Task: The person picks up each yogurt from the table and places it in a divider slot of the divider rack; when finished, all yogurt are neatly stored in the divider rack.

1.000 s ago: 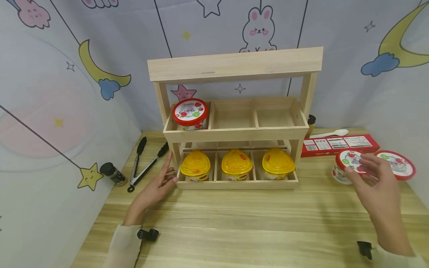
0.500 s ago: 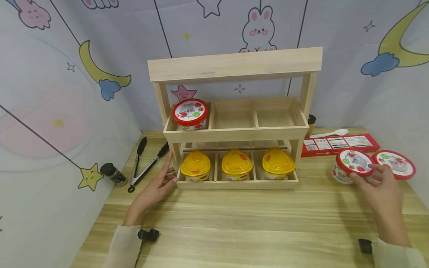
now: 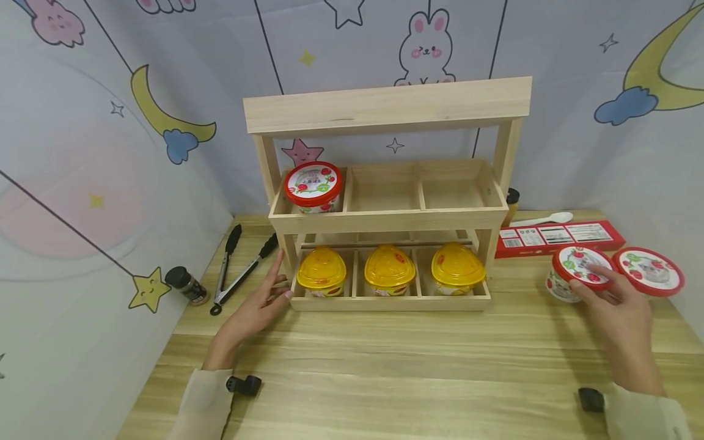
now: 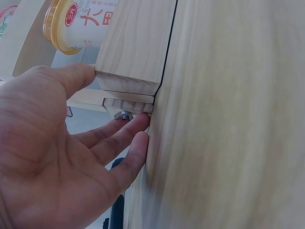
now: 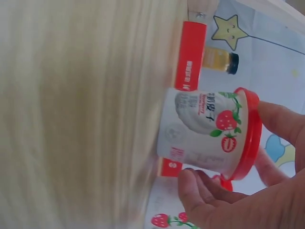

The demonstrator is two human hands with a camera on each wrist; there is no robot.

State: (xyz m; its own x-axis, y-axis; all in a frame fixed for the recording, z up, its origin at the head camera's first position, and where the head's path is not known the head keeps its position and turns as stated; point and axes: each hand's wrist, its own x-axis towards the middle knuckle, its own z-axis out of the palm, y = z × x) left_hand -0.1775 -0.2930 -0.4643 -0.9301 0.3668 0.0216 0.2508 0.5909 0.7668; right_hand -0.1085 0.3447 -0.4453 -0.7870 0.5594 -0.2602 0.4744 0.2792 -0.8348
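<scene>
My right hand (image 3: 624, 311) grips a strawberry yogurt cup (image 5: 200, 131) with a red-rimmed lid. In the right wrist view, the thumb (image 5: 279, 117) is against the lid's edge and the other fingers (image 5: 193, 191) bend along the cup's far side. A second such cup (image 3: 654, 273) stands close at its right. My left hand (image 3: 258, 308) rests against the lower left corner of a two-tier wooden rack (image 3: 387, 221), fingers mostly straight. The thumb (image 4: 78, 78) touches the rack's front corner in the left wrist view. Yellow-lidded cups (image 3: 389, 269) fill the three lower compartments.
Another red-lidded cup (image 3: 313, 186) sits in the upper left compartment. Tongs (image 3: 242, 272) and a black-capped jar (image 3: 186, 285) lie to the left. A red box (image 3: 561, 237), a white spoon (image 3: 544, 219) and a capped bottle (image 5: 221, 60) are at the back right.
My right hand has come down from above the nearer strawberry cup and closed at its lid; the cup stays in place. The left hand has not moved.
</scene>
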